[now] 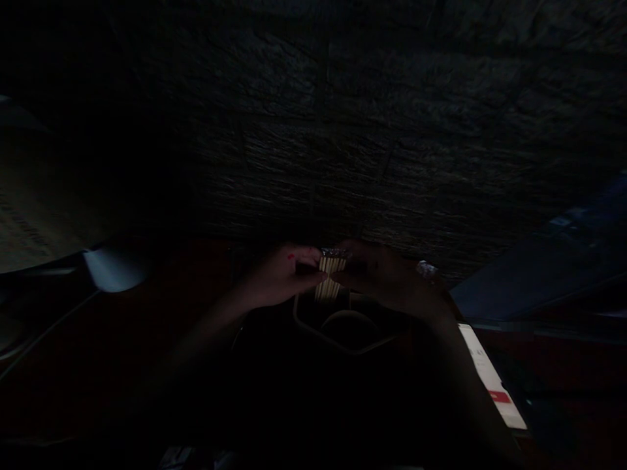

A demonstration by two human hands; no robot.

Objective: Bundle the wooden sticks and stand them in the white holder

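Note:
A row of thin pale wooden sticks (331,277), with shiny crinkled wrapping (334,252) at the far end, is held between both hands in dim light. My left hand (292,277) pinches its left side, the thumb lying across the sticks. From the right, my right hand (379,274) grips the other side, its thumb tip close to the left one. Whether the sticks are joined together cannot be made out. Below them is a dark container (304,321) with a pale rim; a curved edge shows inside it.
A rough stone-like wall (313,137) rises behind the hands. Crumpled shiny foil (427,267) lies right of my right hand. A white box with a red mark (490,372) is farther right. A pale cone-shaped object (115,267) stands at left.

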